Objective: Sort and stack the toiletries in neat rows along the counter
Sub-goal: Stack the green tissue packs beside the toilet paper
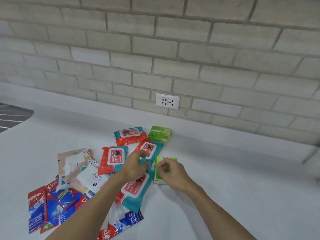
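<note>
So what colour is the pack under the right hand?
The pack is bright green, white at its near end. Head view.

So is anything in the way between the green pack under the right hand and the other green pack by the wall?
Mostly no. Bare counter lies between the near green pack and the far green pack. Only the wipes pack, held by the left hand, pokes its teal edge in from the left.

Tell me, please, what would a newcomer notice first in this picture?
Red-and-teal wipes packs fan across the middle of the white counter, with red-and-blue toothpaste sachets heaped at lower left. The left grip holds one wipes pack while the right grip holds a green pack beside it.
</note>
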Demonstrator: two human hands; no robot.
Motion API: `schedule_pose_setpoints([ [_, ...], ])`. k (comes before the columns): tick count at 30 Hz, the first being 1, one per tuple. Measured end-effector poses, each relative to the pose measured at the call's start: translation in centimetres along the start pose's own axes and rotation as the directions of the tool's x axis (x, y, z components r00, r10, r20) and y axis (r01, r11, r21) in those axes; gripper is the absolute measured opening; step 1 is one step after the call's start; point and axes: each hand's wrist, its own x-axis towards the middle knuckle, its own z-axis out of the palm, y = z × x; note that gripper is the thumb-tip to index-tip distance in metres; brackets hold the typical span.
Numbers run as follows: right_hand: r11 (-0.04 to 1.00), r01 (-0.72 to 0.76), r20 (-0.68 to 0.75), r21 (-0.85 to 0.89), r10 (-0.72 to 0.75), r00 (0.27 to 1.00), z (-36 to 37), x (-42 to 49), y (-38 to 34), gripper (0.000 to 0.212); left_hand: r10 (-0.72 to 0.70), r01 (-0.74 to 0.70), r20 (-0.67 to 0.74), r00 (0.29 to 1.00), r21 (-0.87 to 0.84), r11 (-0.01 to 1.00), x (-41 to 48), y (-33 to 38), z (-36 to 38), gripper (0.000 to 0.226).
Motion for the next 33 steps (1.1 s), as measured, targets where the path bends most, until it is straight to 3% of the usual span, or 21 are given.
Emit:
schedule_pose_setpoints([
  [3,0.984,-0.045,-0.117,-0.173,0.025,0.993,1.2,0.2,0.2,0.018,-0.020,0.017,0.072,0.997,0.053,0.998,0.3,-0.3,0.1,0.028],
  [5,0.941,-0.169,-0.214,-0.292,0.108,0.971,1.6,0.2,0.3,0.030,-0.015,0.007,0.116,0.993,0.069,0.998,0.4,-0.3,0.3,0.028],
  [7,0.905,-0.273,-0.225,-0.327,0.205,0.952,1.8,0.1,0.7,0.041,-0.002,-0.009,0.134,0.991,0.086,0.996,0.6,0.1,0.8,0.030],
  [9,0.890,-0.324,-0.223,-0.321,0.262,0.939,2.1,0.4,1.0,0.050,-0.006,-0.010,0.158,0.987,0.095,0.995,0.8,0.5,1.1,0.033],
  [14,0.910,-0.401,-0.184,-0.104,0.379,0.907,1.9,0.9,1.7,0.063,-0.061,0.045,0.194,0.979,0.088,0.995,0.9,1.3,2.1,0.040],
  [17,0.941,-0.339,-0.206,-0.014,0.329,0.921,1.7,0.7,2.5,0.061,-0.070,0.065,0.161,0.985,0.038,0.997,0.9,1.5,2.7,0.045],
  [21,0.954,-0.225,-0.312,0.196,0.279,0.908,1.0,0.1,3.2,0.063,-0.100,0.117,0.111,0.989,-0.155,0.981,1.2,1.8,2.8,0.052],
  [26,0.810,-0.127,-0.305,0.572,0.353,0.885,-1.1,-0.2,3.9,0.063,-0.099,0.141,0.138,0.985,-0.332,0.933,2.0,3.1,2.7,0.049],
  [29,0.825,-0.062,-0.348,0.561,0.304,0.887,-2.0,-0.4,4.3,0.041,-0.084,0.146,0.169,0.982,-0.405,0.902,2.1,4.1,3.2,0.046],
  [33,0.918,0.052,-0.489,0.393,0.160,0.857,-3.6,-1.0,4.6,0.037,-0.102,0.231,0.245,0.964,-0.581,0.780,2.3,5.8,4.3,0.033],
])
